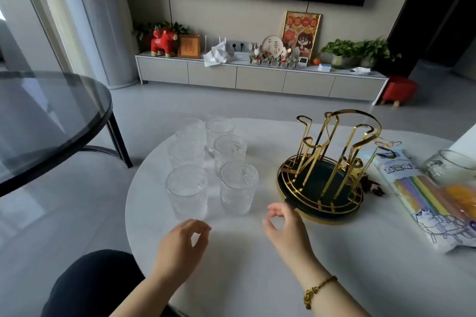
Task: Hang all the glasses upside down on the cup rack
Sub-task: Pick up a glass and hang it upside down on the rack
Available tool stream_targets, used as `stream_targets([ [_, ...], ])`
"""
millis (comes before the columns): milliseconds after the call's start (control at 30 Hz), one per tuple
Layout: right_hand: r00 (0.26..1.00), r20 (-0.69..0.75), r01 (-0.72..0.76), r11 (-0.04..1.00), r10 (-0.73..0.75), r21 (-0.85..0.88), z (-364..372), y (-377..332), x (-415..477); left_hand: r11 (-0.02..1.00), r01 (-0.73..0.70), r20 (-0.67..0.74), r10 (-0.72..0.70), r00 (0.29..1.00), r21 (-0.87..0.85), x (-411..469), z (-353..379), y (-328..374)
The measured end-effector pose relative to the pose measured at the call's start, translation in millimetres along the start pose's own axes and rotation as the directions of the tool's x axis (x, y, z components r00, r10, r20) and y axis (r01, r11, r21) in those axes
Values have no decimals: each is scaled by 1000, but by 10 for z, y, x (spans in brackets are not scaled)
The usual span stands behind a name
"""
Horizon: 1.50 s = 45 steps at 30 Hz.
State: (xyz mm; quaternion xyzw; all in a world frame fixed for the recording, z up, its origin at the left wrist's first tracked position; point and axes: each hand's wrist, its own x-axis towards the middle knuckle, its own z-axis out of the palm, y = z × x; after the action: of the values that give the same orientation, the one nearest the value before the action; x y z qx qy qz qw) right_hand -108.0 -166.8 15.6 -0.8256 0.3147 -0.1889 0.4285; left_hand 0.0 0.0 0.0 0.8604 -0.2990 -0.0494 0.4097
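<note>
Nothing hangs yet: all six clear, embossed glass tumblers stand upright in two rows on the white round marble worktop (231,265), and the gold wire cup rack on its dark round tray (327,170) stands bare just to their right. My left hand (181,244) hovers empty, fingers loosely curled and apart, just short of the near-left tumbler (186,190). My right hand (286,226) is empty too, fingers spread, between the near-right tumbler (238,188) and the rack's tray. I judge the best start is the nearest tumbler: wrap it low around the wall, since patterned glass can slip, lift it clear of its neighbours, turn it mouth down, then lower it over a near prong so the far ones stay reachable.
</note>
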Motion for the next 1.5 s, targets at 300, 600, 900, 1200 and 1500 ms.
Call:
stream_targets([
  [300,999,-4,42,994,-43,-100,373,-58,262,839,-362,58,372,927,406,16,90,-36],
  [600,996,-85,7,993,-17,-119,675,-100,503,810,-366,59,383,922,459,32,104,-54],
  [900,992,-128,8,1000,-8,-3,647,-75,522,819,-355,94,353,931,451,30,90,-29],
  [1200,998,-66,27,950,-7,312,269,-134,311,808,-379,108,372,922,452,9,72,-43],
  [1500,970,-31,239,915,-242,324,-800,-438,103,821,-426,174,389,905,380,30,281,246],
])
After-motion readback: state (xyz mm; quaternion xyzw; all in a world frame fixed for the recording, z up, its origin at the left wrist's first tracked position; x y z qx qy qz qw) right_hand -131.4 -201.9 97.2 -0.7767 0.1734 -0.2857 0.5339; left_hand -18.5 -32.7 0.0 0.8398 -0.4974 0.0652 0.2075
